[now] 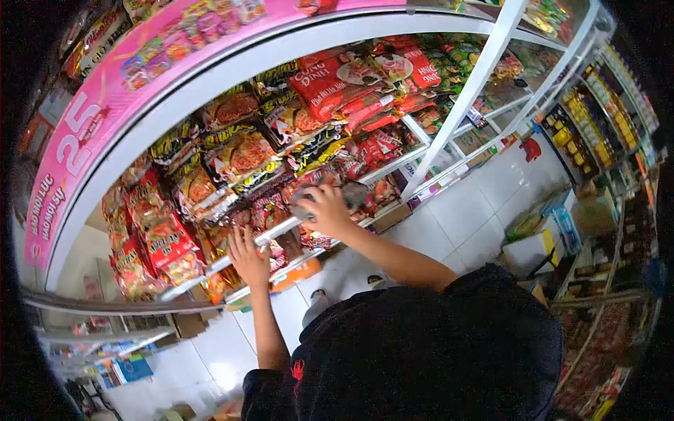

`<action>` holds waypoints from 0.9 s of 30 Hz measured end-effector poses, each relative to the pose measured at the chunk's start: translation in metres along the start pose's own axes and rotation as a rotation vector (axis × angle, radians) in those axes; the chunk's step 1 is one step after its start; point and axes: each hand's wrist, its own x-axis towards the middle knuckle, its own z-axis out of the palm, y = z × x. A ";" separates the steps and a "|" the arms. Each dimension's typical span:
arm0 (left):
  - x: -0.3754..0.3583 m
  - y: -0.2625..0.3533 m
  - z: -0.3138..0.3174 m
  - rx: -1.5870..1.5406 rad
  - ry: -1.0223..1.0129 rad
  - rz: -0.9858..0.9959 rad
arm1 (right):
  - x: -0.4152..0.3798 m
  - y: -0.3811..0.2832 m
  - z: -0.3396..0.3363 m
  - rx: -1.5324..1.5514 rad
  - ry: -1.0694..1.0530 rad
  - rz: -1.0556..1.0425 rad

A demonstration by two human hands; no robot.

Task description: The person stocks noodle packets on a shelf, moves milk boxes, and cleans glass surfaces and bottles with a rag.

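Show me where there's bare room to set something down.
Bare white floor tiles show between the white post and the boxes at right; another bare patch lies left of the left forearm. The shelf is crowded: packets overlap right to the front, with left hand, right hand and grey cloth there.

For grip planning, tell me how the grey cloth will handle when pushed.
The grey cloth probably folds easily, since it looks bunched under the right hand. It seems unlikely to roll, given its uneven, crumpled shape.

One grey cloth (356, 196), one pink banner (107, 95), two feet (318, 295)
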 end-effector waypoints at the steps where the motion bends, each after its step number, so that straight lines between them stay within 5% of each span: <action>1: 0.001 0.001 0.000 -0.017 -0.010 -0.023 | 0.001 0.006 -0.003 -0.009 0.002 -0.048; 4: 0.000 0.004 -0.001 0.021 -0.010 -0.045 | 0.003 0.054 -0.040 0.021 -0.095 0.003; 8: 0.002 0.010 -0.005 0.010 -0.070 -0.112 | -0.013 0.184 -0.082 -0.001 0.178 0.100; 11: 0.001 0.005 0.000 -0.002 -0.061 -0.084 | -0.013 0.177 -0.092 -0.034 0.222 0.208; 14: 0.001 0.001 0.001 0.023 -0.076 -0.073 | -0.014 0.118 -0.065 0.108 0.155 0.016; 17: 0.001 -0.005 -0.002 -0.047 -0.100 -0.057 | -0.019 0.128 -0.063 0.271 0.060 -0.116; 22: 0.003 -0.005 0.001 -0.036 -0.109 -0.118 | -0.010 0.220 -0.082 -0.146 0.195 0.299; 27: 0.000 -0.008 0.005 -0.069 -0.086 -0.081 | -0.018 0.140 -0.063 -0.098 -0.014 -0.016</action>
